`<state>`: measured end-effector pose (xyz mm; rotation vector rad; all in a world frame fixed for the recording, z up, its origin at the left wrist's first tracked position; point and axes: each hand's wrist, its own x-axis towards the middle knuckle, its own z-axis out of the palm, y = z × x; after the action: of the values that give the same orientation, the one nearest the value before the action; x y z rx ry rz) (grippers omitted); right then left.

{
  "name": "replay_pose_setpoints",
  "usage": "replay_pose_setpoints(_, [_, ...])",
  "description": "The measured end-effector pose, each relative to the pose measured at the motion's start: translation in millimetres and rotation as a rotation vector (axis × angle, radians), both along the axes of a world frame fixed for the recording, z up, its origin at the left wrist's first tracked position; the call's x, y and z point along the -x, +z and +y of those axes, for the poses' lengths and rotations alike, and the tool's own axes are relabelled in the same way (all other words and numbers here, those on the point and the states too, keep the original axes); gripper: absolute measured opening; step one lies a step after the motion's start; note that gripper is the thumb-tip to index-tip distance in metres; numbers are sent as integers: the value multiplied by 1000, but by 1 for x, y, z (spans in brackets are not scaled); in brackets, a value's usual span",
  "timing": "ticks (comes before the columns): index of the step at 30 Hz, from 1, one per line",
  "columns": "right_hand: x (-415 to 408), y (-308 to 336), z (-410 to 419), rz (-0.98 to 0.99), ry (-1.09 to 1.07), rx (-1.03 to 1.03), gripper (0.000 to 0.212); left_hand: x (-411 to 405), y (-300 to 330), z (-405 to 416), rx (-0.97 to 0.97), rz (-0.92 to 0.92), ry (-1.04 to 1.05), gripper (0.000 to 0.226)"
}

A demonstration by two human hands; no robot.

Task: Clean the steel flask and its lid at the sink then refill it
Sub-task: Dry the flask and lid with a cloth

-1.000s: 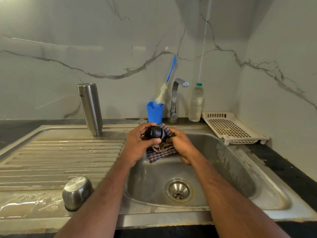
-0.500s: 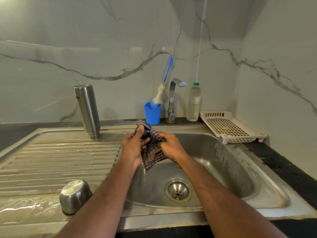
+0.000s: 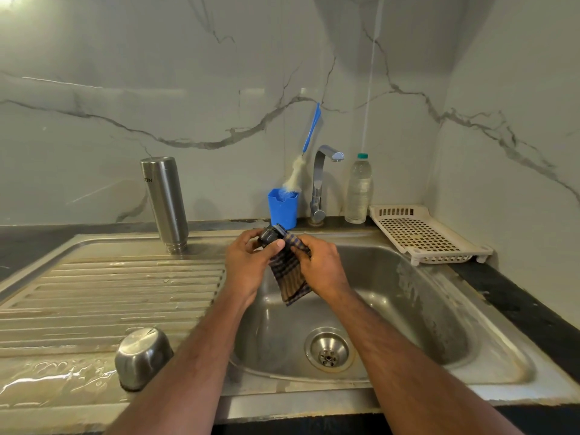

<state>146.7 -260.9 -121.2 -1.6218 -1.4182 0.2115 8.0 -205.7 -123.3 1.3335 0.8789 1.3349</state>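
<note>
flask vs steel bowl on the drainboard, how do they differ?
The flask is tall and narrow; the bowl is low and round. The flask stands at the back of the drainboard near the wall; the bowl sits at the front, by standing water. The flask bears small lettering near its top end; the bowl is plain. Both are bare steel, stand mouth down, and neither hand touches them.

- Left hand (image 3: 246, 265) grips the lid (image 3: 269, 236) over the sink (image 3: 489, 365).
- Right hand (image 3: 323, 265) holds a cloth (image 3: 290, 277) against it.
- Flask (image 3: 164, 202) stands inverted on the drainboard (image 3: 110, 296).
</note>
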Motion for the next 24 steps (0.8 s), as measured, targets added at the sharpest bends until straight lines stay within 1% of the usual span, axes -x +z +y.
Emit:
replay_pose_setpoints(3, [0, 1, 0, -6, -16, 33, 19, -1, -2, 0, -34, 7, 10, 39])
replay_pose_setpoints(5, [1, 3, -1, -53, -20, 35, 20, -2, -4, 1, -58, 45, 38, 41])
replay_pose_setpoints(9, [1, 8, -5, -204, -5, 13, 21, -1, -3, 6, -164, 266, 132, 42])
replay_pose_setpoints(13, [6, 15, -11, -411, 10, 129, 21, 0, -2, 6, -269, 488, 223, 46])
replay_pose_setpoints(15, [9, 18, -13, -511, 21, 158, 21, 1, -2, 3, -345, 576, 259, 43])
replay_pose_setpoints(17, [11, 20, -14, -550, 21, 164, 22, 2, -3, 2, -460, 672, 286, 37])
replay_pose_setpoints(19, [12, 19, -14, -505, 15, 163, 20, 2, -5, 2, -551, 763, 298, 32])
replay_pose_setpoints(21, [10, 17, -13, -370, 6, 131, 20, 2, -7, -1, -619, 830, 270, 32])
replay_pose_setpoints(24, [1, 14, -11, -169, -40, 14, 17, -1, -5, -9, -729, 884, 172, 25])
